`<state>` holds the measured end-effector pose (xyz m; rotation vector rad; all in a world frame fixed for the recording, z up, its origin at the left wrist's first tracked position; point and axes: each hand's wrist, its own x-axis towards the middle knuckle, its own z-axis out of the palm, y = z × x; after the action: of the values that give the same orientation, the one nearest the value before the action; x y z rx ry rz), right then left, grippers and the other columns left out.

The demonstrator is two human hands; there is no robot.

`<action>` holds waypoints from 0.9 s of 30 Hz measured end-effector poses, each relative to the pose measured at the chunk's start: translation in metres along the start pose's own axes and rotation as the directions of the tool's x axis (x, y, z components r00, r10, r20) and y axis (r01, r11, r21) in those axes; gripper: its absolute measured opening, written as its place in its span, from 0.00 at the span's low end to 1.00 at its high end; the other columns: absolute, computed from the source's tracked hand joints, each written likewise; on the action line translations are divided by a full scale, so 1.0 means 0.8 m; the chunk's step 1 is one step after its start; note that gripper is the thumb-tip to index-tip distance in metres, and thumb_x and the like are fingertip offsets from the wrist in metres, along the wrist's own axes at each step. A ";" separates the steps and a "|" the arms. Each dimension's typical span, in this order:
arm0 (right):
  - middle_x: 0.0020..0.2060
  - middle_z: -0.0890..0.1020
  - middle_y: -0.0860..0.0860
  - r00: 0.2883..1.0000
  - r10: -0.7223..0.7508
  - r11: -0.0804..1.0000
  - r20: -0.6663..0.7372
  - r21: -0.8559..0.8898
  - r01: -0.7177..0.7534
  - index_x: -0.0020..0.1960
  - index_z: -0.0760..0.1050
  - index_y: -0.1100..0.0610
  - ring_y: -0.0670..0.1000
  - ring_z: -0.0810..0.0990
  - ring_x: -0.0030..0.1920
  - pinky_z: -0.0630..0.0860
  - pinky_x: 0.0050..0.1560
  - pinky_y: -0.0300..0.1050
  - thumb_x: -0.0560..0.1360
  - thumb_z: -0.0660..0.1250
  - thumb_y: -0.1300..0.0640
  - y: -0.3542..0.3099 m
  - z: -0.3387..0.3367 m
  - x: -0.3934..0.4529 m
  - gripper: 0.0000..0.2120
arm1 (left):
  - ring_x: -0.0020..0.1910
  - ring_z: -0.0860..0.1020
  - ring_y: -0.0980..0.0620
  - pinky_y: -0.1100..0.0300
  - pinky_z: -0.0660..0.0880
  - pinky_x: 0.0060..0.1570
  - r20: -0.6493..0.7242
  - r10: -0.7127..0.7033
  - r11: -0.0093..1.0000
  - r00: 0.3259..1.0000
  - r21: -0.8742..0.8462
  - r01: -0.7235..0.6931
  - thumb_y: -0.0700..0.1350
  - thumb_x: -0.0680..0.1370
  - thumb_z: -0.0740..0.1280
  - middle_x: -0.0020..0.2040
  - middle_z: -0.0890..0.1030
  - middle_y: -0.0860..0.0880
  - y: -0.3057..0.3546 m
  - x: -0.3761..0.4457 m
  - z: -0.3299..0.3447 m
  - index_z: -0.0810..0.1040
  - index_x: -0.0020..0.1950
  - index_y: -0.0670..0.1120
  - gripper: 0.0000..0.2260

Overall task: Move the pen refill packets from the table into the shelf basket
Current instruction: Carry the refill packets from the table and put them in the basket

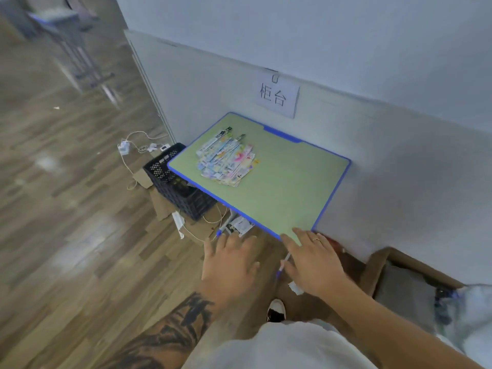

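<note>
while packets [227, 162] lie piled on table [279, 187] | left hand [230, 265] spread | right hand [312, 258] spread, both empty

Pen refill packets [228, 158] piled on green desk [282, 187], far-left area. Left hand [230, 265] and right hand [314, 258] both spread flat, holding nothing, near desk's front corner. Black crate [170, 182] on floor under desk's left edge.

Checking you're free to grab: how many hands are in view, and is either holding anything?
2. The left hand hovers open off the table's near edge; the right hand reaches open over its near corner. Neither holds anything.
</note>
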<state>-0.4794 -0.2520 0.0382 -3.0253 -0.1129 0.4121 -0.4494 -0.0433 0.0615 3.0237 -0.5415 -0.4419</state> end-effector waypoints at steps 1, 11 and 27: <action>0.81 0.61 0.55 1.000 -0.007 1.000 -0.003 0.010 0.007 0.82 0.58 0.46 0.59 0.63 0.79 0.58 0.80 0.57 0.83 0.57 0.39 0.004 -0.005 0.018 0.29 | 0.78 0.62 0.46 0.37 0.52 0.76 -0.010 0.002 1.000 1.000 0.023 -0.002 0.62 0.81 0.57 0.80 0.63 0.49 -0.005 0.021 -0.008 0.56 0.80 0.62 0.27; 0.79 0.65 0.56 0.999 0.007 0.997 0.049 0.071 -0.010 0.80 0.62 0.48 0.61 0.68 0.76 0.62 0.76 0.57 0.82 0.61 0.41 0.039 -0.016 0.167 0.30 | 0.80 0.60 0.42 0.36 0.54 0.76 0.017 -0.004 0.999 1.000 0.052 0.004 0.64 0.82 0.56 0.82 0.60 0.45 -0.038 0.191 -0.034 0.57 0.81 0.61 0.28; 0.64 0.79 0.54 0.850 0.342 0.827 0.401 0.301 -0.475 0.71 0.71 0.49 0.57 0.78 0.64 0.75 0.62 0.53 0.83 0.58 0.40 -0.018 -0.021 0.414 0.21 | 0.81 0.57 0.40 0.33 0.48 0.77 0.114 0.232 0.972 0.966 0.011 -0.235 0.62 0.82 0.58 0.83 0.59 0.45 -0.177 0.436 -0.045 0.58 0.82 0.59 0.29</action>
<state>-0.1577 -0.2108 -0.0316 -2.5355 0.5578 0.8631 -0.0782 -0.0310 -0.0106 2.9195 -0.9048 -0.5955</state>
